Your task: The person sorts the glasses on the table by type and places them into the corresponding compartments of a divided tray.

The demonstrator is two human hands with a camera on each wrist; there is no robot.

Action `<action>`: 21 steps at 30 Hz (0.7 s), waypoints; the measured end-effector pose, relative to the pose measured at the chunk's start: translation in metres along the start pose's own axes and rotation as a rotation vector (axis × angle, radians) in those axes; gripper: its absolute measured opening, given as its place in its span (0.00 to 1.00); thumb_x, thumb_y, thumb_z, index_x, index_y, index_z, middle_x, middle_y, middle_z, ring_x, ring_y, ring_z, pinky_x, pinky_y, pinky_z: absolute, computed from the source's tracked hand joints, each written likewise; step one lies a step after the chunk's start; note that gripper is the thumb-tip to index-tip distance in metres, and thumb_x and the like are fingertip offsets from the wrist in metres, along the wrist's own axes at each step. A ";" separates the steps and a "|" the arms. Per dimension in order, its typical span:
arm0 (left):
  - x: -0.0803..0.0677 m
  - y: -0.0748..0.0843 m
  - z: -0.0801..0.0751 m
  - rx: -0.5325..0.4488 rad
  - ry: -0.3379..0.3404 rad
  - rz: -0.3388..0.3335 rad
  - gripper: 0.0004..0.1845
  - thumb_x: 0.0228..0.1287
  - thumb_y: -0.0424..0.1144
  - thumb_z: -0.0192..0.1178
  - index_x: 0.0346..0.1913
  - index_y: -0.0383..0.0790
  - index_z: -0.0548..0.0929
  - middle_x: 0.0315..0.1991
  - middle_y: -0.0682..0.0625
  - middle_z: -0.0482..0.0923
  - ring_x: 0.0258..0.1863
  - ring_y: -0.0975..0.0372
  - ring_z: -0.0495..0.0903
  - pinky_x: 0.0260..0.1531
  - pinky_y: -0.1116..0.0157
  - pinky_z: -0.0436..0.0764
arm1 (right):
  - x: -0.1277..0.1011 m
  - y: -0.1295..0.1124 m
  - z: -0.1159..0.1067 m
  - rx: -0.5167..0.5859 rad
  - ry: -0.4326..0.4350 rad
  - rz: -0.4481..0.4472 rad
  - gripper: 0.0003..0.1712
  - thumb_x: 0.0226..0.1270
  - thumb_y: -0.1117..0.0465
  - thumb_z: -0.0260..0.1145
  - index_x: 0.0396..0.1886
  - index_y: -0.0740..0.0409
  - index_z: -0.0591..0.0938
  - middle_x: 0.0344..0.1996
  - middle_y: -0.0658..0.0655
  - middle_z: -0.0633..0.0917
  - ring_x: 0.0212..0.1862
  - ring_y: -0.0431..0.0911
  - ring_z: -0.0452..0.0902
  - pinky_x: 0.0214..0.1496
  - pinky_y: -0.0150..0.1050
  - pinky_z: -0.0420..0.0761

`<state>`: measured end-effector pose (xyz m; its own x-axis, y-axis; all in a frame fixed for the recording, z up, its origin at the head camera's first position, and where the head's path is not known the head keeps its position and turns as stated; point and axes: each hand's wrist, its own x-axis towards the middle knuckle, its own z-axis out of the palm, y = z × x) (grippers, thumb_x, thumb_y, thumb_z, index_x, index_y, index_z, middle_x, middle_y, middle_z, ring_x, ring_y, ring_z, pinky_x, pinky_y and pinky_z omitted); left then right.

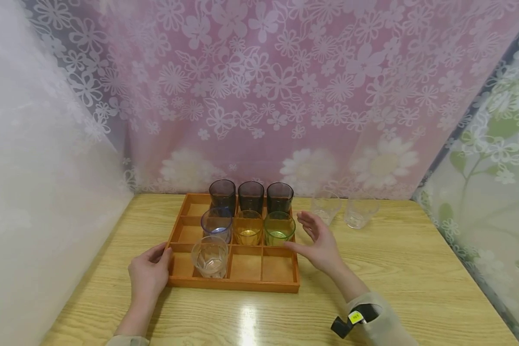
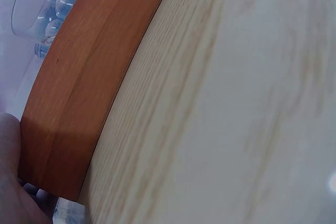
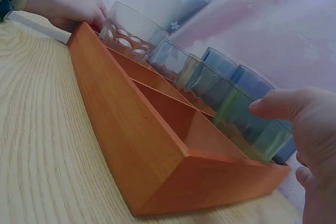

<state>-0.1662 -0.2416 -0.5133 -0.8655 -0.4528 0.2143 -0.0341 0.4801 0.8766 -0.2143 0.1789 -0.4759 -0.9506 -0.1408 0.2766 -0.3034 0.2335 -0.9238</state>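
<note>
A wooden compartment tray (image 1: 233,284) sits on the table. My left hand (image 1: 149,273) grips its left wall near the front corner, and the left wrist view shows the thumb against the wood. My right hand (image 1: 320,242) is at the tray's right side, fingers spread and thumb extended beside the green glass (image 1: 279,229). An amber glass (image 1: 248,228) and a blue glass (image 1: 216,226) stand left of the green one in the middle row. In the front row is a clear faceted glass (image 1: 210,259), a bare compartment on its left and others on its right.
Three dark glasses (image 1: 251,196) fill the back row except its left compartment. On the table right of the tray stand two clear glasses, one (image 1: 326,206) nearer the tray, another clear glass (image 1: 360,214) farther right. A flowered curtain (image 1: 259,96) hangs behind.
</note>
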 end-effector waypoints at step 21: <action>-0.002 0.002 -0.001 -0.009 -0.019 -0.010 0.14 0.75 0.35 0.66 0.56 0.28 0.89 0.50 0.34 0.88 0.47 0.47 0.89 0.32 0.83 0.78 | -0.019 0.000 -0.046 -0.061 0.069 -0.009 0.48 0.57 0.72 0.83 0.74 0.70 0.68 0.70 0.65 0.76 0.72 0.62 0.69 0.74 0.40 0.68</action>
<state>-0.1642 -0.2406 -0.5119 -0.8745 -0.4430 0.1977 -0.0380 0.4688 0.8825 -0.1994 0.2259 -0.4685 -0.9495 -0.0767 0.3041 -0.3130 0.2913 -0.9040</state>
